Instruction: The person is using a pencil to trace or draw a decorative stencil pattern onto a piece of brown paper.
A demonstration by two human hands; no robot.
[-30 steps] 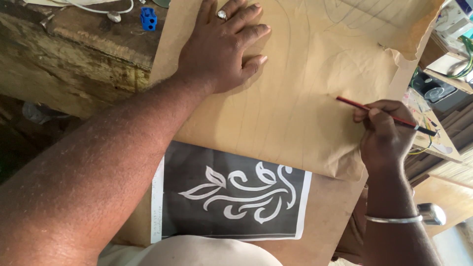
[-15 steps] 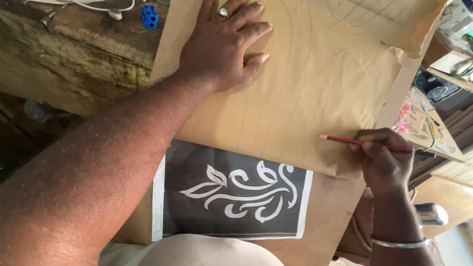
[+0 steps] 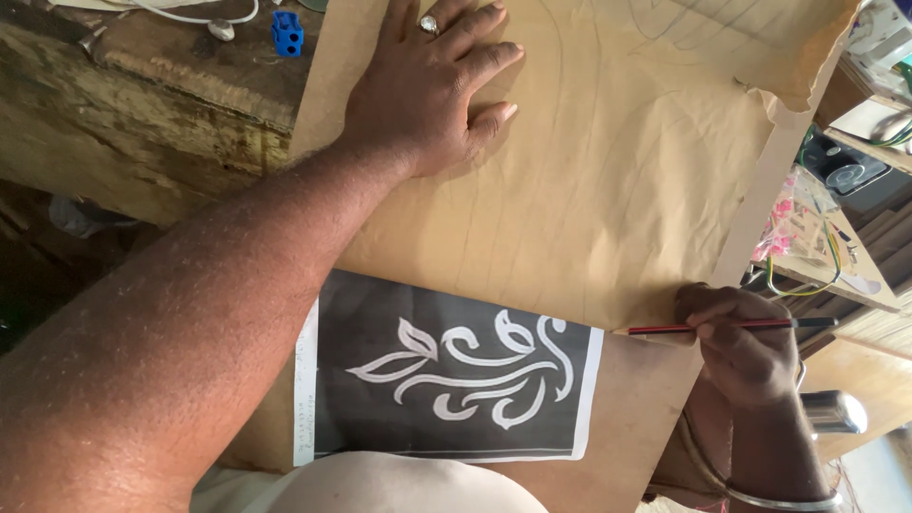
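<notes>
A large sheet of brown paper [image 3: 608, 180] is lying over a wooden board [image 3: 655, 408], covering most of it up to the far edge and hanging slightly past the right-hand edge; faint curved pencil lines are running across it. Near the board's near edge, a dark printed sheet with a white leaf-scroll pattern [image 3: 456, 375] is resting flat, its top tucked just under the brown paper's lower edge. The left hand [image 3: 432, 85] is pressing flat on the paper near the far edge, fingers spread, gripping nothing, a ring [image 3: 429, 24] showing on one finger. The right hand [image 3: 746, 347] is sitting at the board's right edge, fingers pinched closed around a red pencil [image 3: 722, 328]. The pencil is lying nearly level, its long axis running left to right, tip pointing left and touching the paper's lower right corner, its dark end sticking out past the hand to the right.
</notes>
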